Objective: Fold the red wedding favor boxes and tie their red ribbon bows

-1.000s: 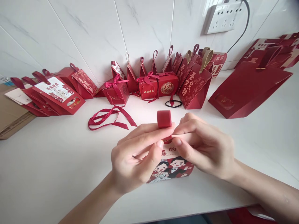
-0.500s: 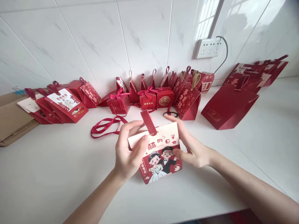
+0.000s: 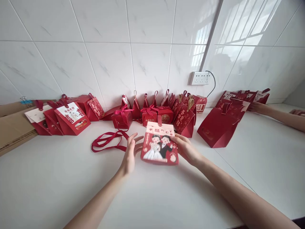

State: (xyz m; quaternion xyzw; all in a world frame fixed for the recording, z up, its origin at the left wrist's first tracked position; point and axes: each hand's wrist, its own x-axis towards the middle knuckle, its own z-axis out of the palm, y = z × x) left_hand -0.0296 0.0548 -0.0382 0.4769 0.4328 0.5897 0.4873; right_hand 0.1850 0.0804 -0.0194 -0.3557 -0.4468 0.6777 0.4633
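A red and cream gift box (image 3: 160, 146) with a cartoon wedding couple on its front and a red ribbon loop on top is near the middle of the view. My right hand (image 3: 187, 149) grips its right side. Just left of the box, my left hand (image 3: 130, 154) is open with its fingers apart, holding nothing. A loose red ribbon (image 3: 108, 142) lies on the white table left of that hand. Behind the held box stand small red boxes, among them one with a bow (image 3: 122, 118) and a patterned one (image 3: 184, 122).
Several red gift boxes (image 3: 71, 118) lean together at the left, by brown cardboard (image 3: 15, 122). A large red box (image 3: 218, 127) stands at the right. Beyond it, another person's hand (image 3: 257, 107) touches more boxes. A power strip (image 3: 200, 78) is on the tiled wall.
My left hand has let go of the box, which has turned upright in my right hand. The view has tilted up, and another person's arm has appeared at the right.
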